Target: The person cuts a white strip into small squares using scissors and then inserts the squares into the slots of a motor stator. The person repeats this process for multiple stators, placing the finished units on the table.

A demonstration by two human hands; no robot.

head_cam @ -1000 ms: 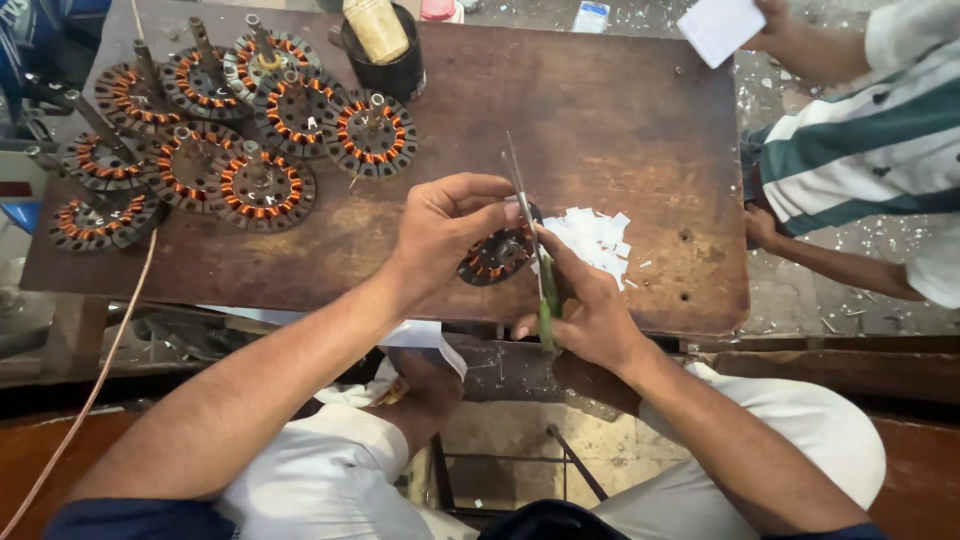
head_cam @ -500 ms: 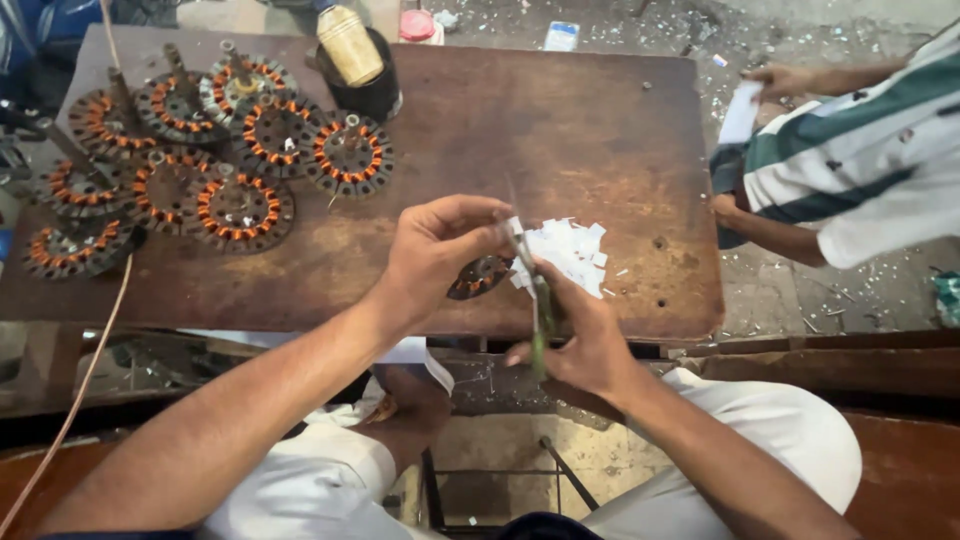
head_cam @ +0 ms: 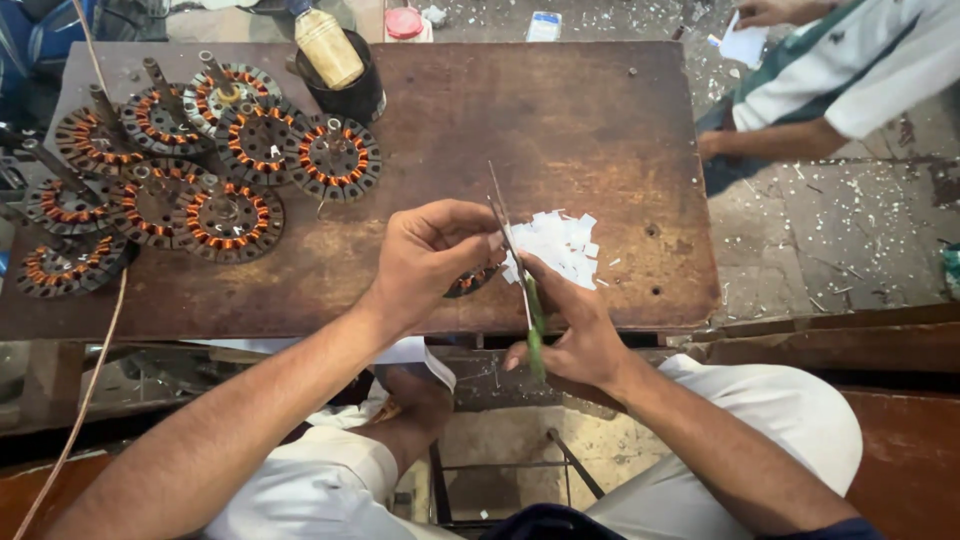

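Scissors [head_cam: 520, 275] with green handles were in your right hand [head_cam: 572, 330], just at the near edge of the wooden table [head_cam: 600, 120], blades pointing away from you and crossing a small white paper piece that your left hand [head_cam: 430, 255] pinched between thumb and fingertips. Your right fingers were curled tight round the handles; I could not tell how far apart the blades stood, since they showed edge-on as one thin line. The paper looked light, thin and limp, so I judged it would bend or slip unless held close to the cut, as you held it; the scissors looked stiff and sharp at the tip and were best gripped by the handles only. A heap of white paper scraps [head_cam: 560, 245] lay on the table just beyond the scissors, touching or nearly touching your left fingertips. Under your left hand a wound copper coil ring [head_cam: 470, 282] peeked out, mostly covered, so its full shape was hidden. Far to the left of the scissors, a cluster of similar coil rings [head_cam: 230, 210] on shafts sat on the table, and a dark cup [head_cam: 345, 95] holding a pale spool stood at the far edge. Another person's arm [head_cam: 780, 140] showed well to the right of the table, cut off by the frame.
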